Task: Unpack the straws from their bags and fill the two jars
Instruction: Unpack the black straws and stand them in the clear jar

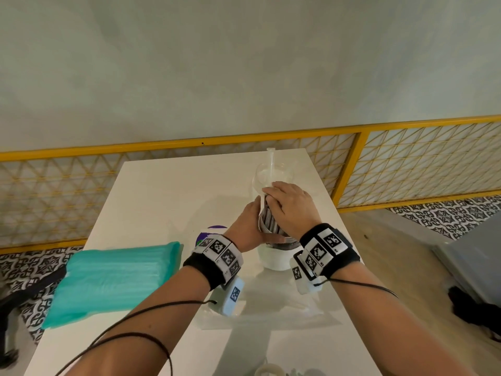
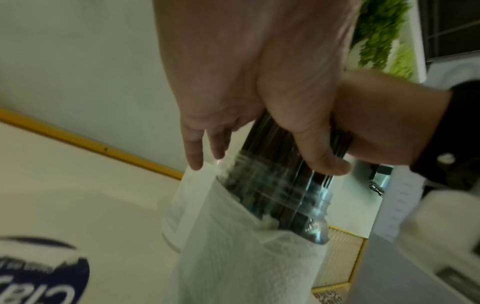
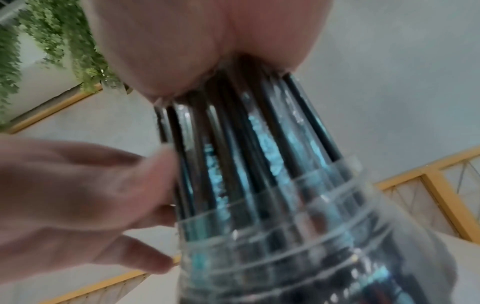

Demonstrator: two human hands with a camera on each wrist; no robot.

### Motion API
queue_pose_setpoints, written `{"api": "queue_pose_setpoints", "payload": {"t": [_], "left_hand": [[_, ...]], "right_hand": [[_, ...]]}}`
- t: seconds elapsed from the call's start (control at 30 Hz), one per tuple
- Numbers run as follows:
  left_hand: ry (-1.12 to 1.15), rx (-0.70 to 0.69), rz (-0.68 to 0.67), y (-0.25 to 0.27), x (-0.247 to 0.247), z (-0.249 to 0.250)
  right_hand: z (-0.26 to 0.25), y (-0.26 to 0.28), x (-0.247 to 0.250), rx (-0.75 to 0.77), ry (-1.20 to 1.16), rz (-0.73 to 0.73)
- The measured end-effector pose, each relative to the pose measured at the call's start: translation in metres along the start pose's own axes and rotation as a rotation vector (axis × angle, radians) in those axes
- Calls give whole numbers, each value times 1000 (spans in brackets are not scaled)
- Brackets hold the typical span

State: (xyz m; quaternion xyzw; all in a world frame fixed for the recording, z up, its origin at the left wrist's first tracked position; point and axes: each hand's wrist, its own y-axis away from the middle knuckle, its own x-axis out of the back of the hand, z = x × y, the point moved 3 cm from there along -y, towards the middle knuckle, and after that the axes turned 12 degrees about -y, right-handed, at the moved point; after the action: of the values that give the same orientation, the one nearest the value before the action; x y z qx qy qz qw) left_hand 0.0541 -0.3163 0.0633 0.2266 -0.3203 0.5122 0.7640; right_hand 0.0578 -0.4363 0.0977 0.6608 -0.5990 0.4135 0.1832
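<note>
A bundle of black straws (image 1: 271, 221) stands in the near jar (image 1: 275, 260) on the white table (image 1: 162, 191). My right hand (image 1: 290, 207) curls over the top of the bundle, palm pressed on the straw ends (image 3: 233, 133). My left hand (image 1: 248, 222) holds the bundle's left side, thumb (image 2: 317, 152) wrapped round the straws (image 2: 272, 148). The straws pass through the jar's clear threaded mouth (image 3: 311, 236). A white textured wrap (image 2: 246, 263) covers the jar's side. Behind stands the second clear jar (image 1: 282, 175) with one clear straw (image 1: 271, 164). A sealed teal straw bag (image 1: 113, 280) lies at the left.
A purple lid (image 1: 208, 234) lies just left of the near jar, partly hidden by my left wrist. A flat clear plastic bag (image 1: 271, 313) lies on the table under my forearms. A yellow lattice railing (image 1: 352, 164) runs behind the table.
</note>
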Motion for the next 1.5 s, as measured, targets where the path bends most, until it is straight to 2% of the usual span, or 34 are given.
{"api": "queue_pose_setpoints", "payload": {"t": [0.1,0.17,0.23,0.33,0.43,0.57,0.63,0.9,1.0,1.17,1.37,1.5], "left_hand": [[-169,7,-108,28,20,-8],[-232,6,-195,55,29,-17],[-328,-37,-298,84,27,-26],[-596,-138,-435,116,-5,-53],[-775,-243,-341,139,-33,-79],[-881,-266,-302,172,-41,-114],[-918,-205,-315,194,-37,-130],[-835,206,-369,287,-28,-177],[-793,414,-356,314,-21,-201],[-930,509,-265,344,11,-229],[-912,607,-315,348,44,-267],[-859,581,-349,337,56,-264]], "right_hand": [[5,2,4,-80,125,-128],[6,3,6,-105,160,-155],[6,2,5,-107,148,-146],[0,3,2,-51,120,-64],[-3,9,1,-16,150,-28],[-5,18,5,-54,189,-13],[-8,24,7,-79,189,-3],[-4,74,20,-172,226,71],[5,87,30,-190,249,125],[12,101,41,-226,282,197],[14,110,52,-292,328,227],[14,115,57,-340,391,263]]}}
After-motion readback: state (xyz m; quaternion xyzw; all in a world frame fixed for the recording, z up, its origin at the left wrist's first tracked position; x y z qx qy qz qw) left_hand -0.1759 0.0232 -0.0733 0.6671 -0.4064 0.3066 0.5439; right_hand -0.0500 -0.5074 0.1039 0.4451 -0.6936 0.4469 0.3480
